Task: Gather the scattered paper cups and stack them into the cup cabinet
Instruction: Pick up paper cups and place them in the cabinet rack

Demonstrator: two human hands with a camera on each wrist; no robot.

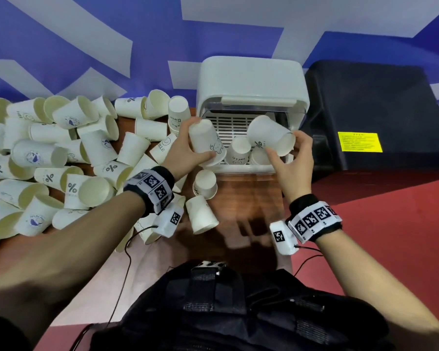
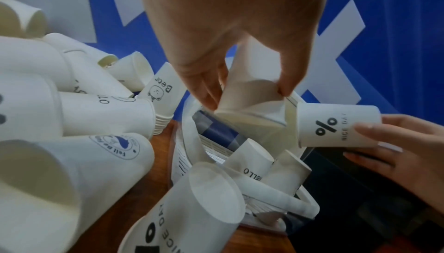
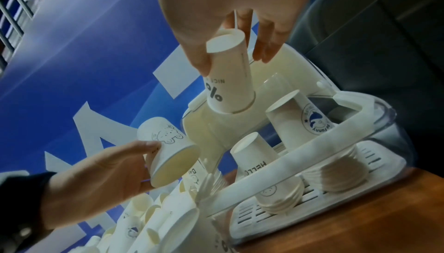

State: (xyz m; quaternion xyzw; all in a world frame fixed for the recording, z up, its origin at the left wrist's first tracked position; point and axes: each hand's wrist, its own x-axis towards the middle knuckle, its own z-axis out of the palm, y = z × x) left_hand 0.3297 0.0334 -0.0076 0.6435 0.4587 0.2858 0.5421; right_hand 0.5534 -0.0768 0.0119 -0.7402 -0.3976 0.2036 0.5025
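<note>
We take the cup cabinet (image 1: 251,79) as our landmark: a white box with its front open, standing on the wooden table (image 1: 249,196) against the blue-and-white wall. Inside it, two upside-down stacks stand on the slatted floor: the HELLO stack (image 1: 238,150) toward the middle and a dolphin-logo stack (image 3: 310,124) beside it. To the cabinet's right a black case (image 1: 370,115) stands just beside it, closing that side. To its left the table is crowded with a heap of loose cups (image 1: 56,158); directly in front, the bare wood holds only a few stray cups (image 1: 203,214).

Our left hand (image 1: 185,145) curls round a bear cup (image 1: 207,143), bottom up, at the cabinet's front left corner. Our right hand (image 1: 293,168) pinches a percent cup (image 1: 270,135) near its rim with thumb and fingertips, tilted in the cabinet's opening above the stacks, touching neither.
</note>
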